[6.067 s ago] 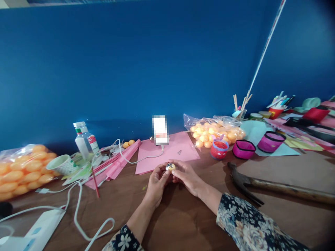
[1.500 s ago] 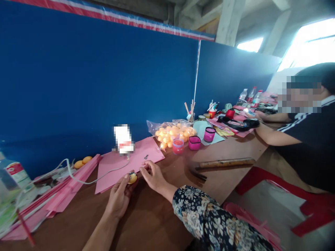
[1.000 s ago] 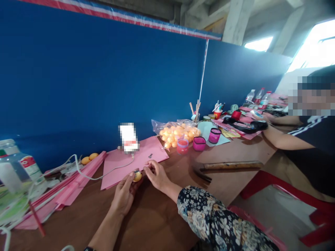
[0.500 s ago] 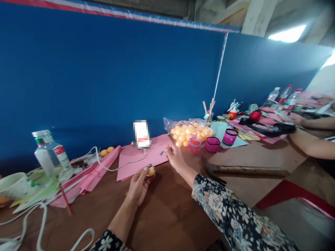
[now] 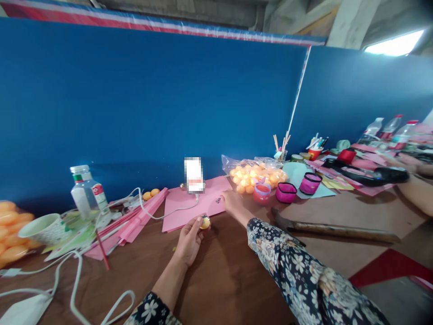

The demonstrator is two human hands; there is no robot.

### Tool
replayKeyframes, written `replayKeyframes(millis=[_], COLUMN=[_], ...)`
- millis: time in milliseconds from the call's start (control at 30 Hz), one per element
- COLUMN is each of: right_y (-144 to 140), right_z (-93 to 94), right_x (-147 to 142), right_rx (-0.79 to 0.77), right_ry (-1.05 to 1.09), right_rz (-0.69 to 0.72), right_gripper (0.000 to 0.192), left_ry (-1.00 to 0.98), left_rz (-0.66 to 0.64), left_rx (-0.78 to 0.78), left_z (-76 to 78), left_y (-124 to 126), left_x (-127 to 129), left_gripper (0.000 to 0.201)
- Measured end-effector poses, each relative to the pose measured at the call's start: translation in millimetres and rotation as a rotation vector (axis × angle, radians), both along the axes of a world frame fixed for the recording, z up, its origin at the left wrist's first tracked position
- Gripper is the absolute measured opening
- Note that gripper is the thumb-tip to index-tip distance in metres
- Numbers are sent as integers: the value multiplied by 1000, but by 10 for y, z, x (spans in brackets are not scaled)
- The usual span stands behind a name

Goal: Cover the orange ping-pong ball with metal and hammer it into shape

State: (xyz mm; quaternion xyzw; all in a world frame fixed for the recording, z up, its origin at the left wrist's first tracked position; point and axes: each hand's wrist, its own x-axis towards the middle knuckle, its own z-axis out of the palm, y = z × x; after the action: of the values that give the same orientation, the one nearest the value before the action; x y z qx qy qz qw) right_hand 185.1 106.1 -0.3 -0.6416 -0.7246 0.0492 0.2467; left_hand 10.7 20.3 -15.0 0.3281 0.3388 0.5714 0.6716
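Observation:
My left hand [image 5: 190,238] is closed around a small yellow-orange ball [image 5: 205,222], thumb and fingers pinching its left side. The ball has darker and shiny marks near its top; their kind is too small to make out. My right hand [image 5: 233,205] reaches down at the right edge of the pink paper sheets [image 5: 179,213]. Its fingertips are bent down and mostly hidden, so whether they grip anything does not show. Small black pieces [image 5: 218,200] lie on the paper just left of those fingertips. Behind, a white phone-like device [image 5: 194,174], blurred out, stands with a cable plugged in below.
A clear bag of orange balls [image 5: 252,174] lies behind my right hand, beside a red cup [image 5: 261,193] and magenta containers [image 5: 286,192]. A hammer [image 5: 341,230] rests at right. Bottles [image 5: 86,194], pink strips [image 5: 144,216] and white cables [image 5: 76,280] crowd the left. A co-worker's arm [image 5: 414,194] shows far right.
The view has turned left, so everything sits further right. My right hand has lowered, its fingertips now down at the paper beside the black pieces. My left hand still holds the ball.

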Motion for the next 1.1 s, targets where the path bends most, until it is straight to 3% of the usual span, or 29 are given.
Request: replayKeyframes(millis=[233,433,667,900,1100], right_y=[19,-71,-528,-653,-709], right_z=[-32,-36,45,-118,-172], right_x=[-23,-9,-214,-337,-394], right_rx=[-5,84,158,-93,-150], right_ry=[-13,143,432,1111,1164], right_rz=[-20,-43,174,282,338], right_gripper=[19,18,14,17,15], left_ry=[-13,-24,-29,-63,-35], left_rz=[-10,15,19,58,22], left_rx=[18,-14,-12,-11,0], left_z=[2,11,11,-3,11], left_y=[0,-5,-21,-28,-34], left_x=[1,4,-1,-1,4], left_gripper=[27,31,38,34,43])
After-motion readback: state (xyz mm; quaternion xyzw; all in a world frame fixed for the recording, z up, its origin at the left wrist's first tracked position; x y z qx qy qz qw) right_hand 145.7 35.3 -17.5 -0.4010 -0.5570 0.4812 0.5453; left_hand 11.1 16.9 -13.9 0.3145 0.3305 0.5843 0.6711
